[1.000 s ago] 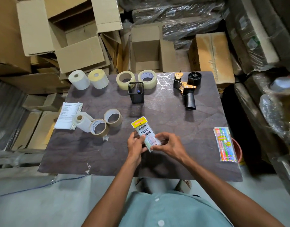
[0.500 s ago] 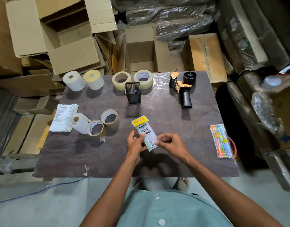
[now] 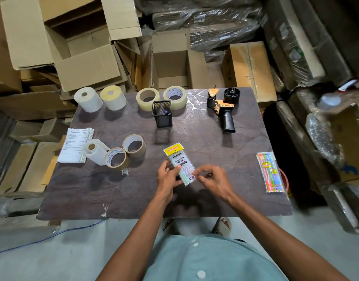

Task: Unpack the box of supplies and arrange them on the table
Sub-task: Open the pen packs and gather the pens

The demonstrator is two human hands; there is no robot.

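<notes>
Left hand (image 3: 168, 175) grips a yellow-topped clear plastic packet (image 3: 181, 166) at the dark bench's (image 3: 194, 203) six o'clock; right hand (image 3: 212, 179) pinches its corner. Step: opening it, likely; next, a firm pull.

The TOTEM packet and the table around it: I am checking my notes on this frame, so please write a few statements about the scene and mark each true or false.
1. The left hand grips the TOTEM packet. True.
2. The tape dispenser lies at the table's near left corner. False: it lies at the far right.
3. The black mesh holder stands upright. True.
4. The colourful pen pack lies in the right hand. False: it lies on the table, near the right edge.
5. Two clear tape rolls stand behind the holder. True.
</notes>
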